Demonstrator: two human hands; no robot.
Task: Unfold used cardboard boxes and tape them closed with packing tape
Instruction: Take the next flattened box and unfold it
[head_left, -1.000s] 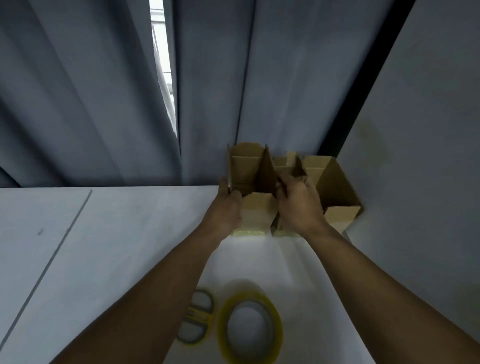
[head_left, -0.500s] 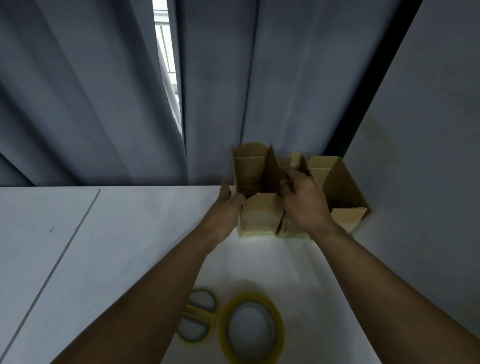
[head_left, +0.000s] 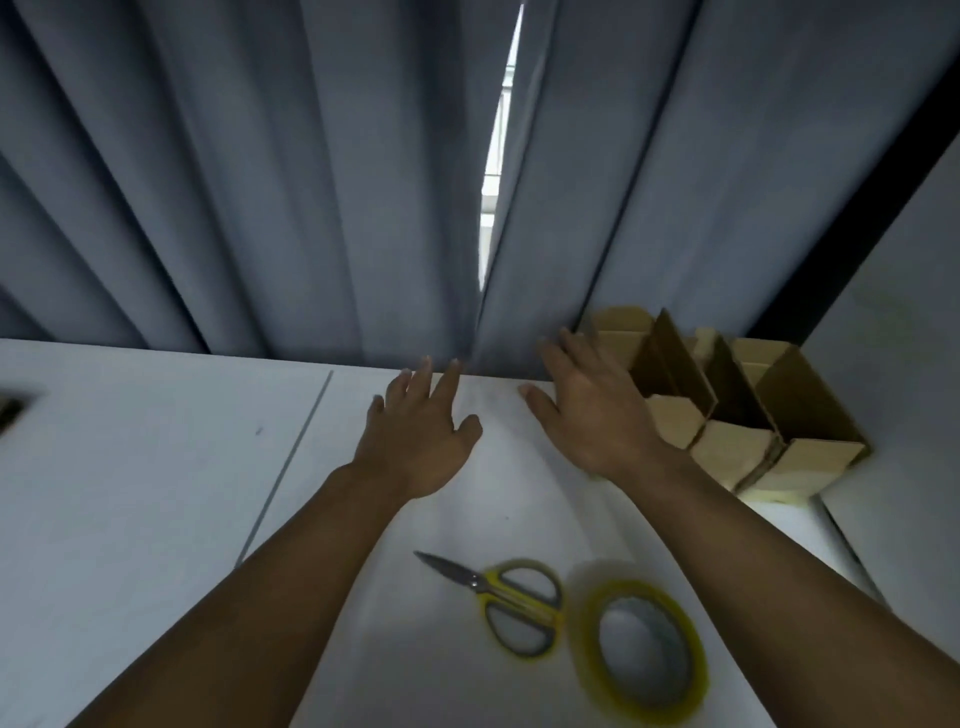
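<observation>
Left hand centre frame: fingers straight, spread wide, holding nothing, over table. Right hand right of it: fingers straight, loosely spread, empty; just beside leftmost box, contact cannot tell.

Cardboard boxes at centre right, against curtain: row of apparently three, tops open, flaps upright, insides shadowed, contents cannot tell.

Lower centre: one scissors, yellow handles, blades shut. Just right of it: one tape roll, yellow, lying flat.
</observation>
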